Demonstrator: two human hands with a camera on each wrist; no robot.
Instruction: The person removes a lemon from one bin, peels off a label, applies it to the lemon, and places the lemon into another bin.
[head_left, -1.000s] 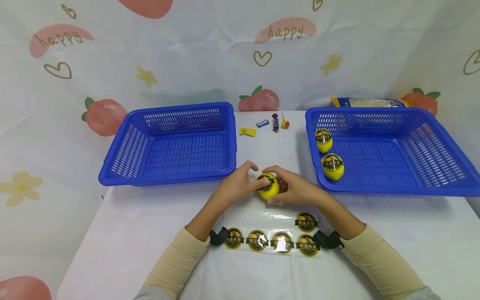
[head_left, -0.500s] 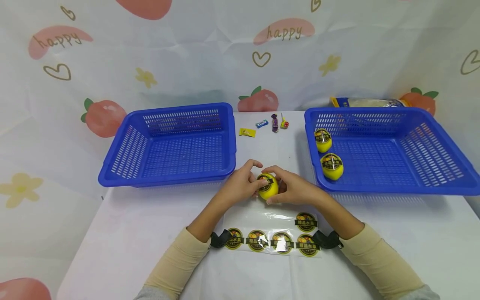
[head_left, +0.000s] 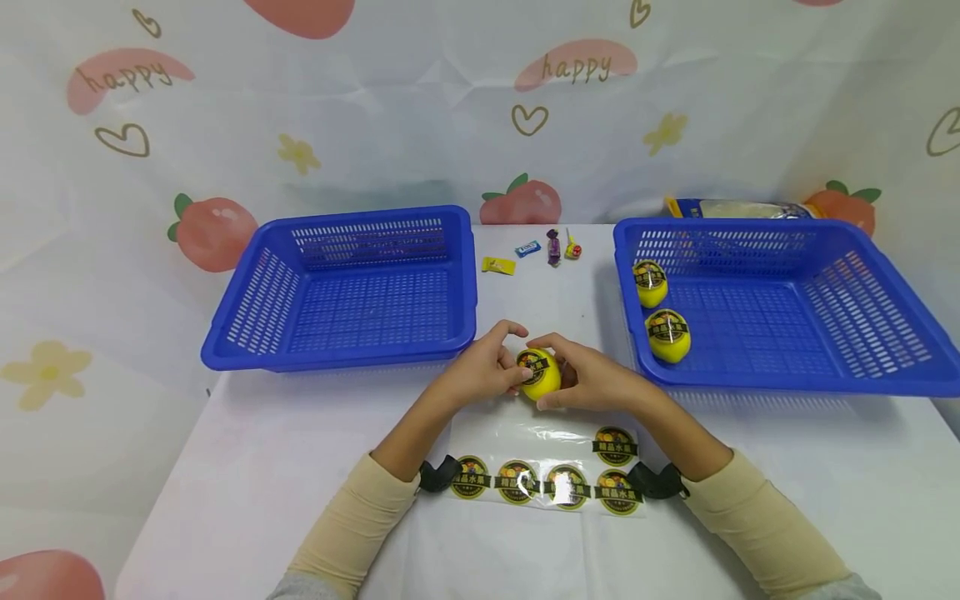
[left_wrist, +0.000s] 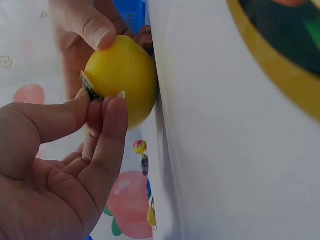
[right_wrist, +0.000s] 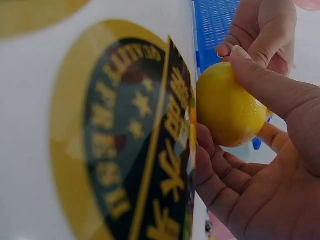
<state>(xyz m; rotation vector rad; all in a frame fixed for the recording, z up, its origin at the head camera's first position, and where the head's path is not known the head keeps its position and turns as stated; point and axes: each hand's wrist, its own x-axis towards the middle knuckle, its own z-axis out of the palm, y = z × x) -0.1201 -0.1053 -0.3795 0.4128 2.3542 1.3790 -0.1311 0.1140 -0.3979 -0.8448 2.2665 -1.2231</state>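
Note:
A yellow lemon (head_left: 551,383) stands on the table between both hands, in front of the gap between the baskets. My right hand (head_left: 600,377) grips it from the right, thumb on the near side and fingers round the far side. A round black and gold sticker (head_left: 534,363) lies on its upper left. My left hand (head_left: 483,367) pinches the edge of that sticker between thumb and fingers; in the left wrist view the sticker's edge (left_wrist: 89,85) stands slightly off the lemon's skin. Just below the hands lies a clear sheet (head_left: 487,437) bearing several more such stickers.
At the left stands a blue basket (head_left: 375,346). Another blue basket (head_left: 787,379) at the right holds two stickered lemons (head_left: 669,346) along its left wall. Several wrapped sweets (head_left: 498,265) lie at the back, and a plastic packet (head_left: 742,208) shows behind the right basket.
The left thumb has slid slightly down and left along the sticker, so more of its face shows. Both hands otherwise keep their places on the lemon.

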